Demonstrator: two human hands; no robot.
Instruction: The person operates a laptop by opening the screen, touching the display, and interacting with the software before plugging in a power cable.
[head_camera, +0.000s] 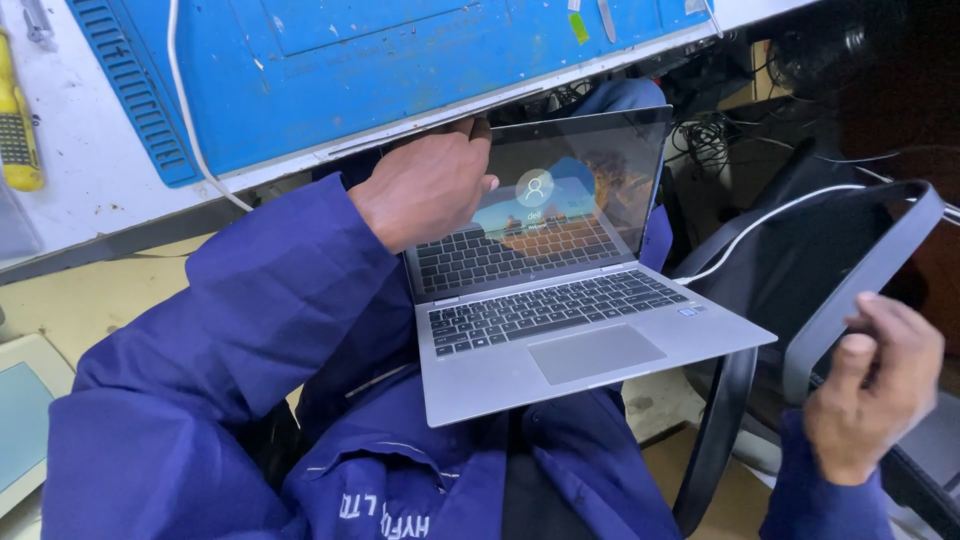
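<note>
Left hand (425, 185) grips the top left corner of the lid of a silver laptop (560, 330), fingers curled over the lid edge, so it is grasping the screen, not resting loose. Laptop sits open on the person's lap, on the blue work jacket (250, 330), keyboard facing the wearer, lid tilted back close under the edge of the workbench (80, 210). Screen is lit and shows a sign-in picture with a round user icon, so the machine looks powered on and booted that far; nothing typed that I can see, trackpad and keys untouched. Right hand (870, 390) is well apart from the laptop, off to the right, fingers and thumb closed around the grey arm of an office chair (860, 280). White cable (760, 225) runs from behind the laptop's right side across the chair; the plug end is hidden. Blue mat (400, 60) lies on the bench above, yellow tool (15, 110) at far left. Judged progress: laptop opened and started, lid angle in hand, sign-in not yet done.
</note>
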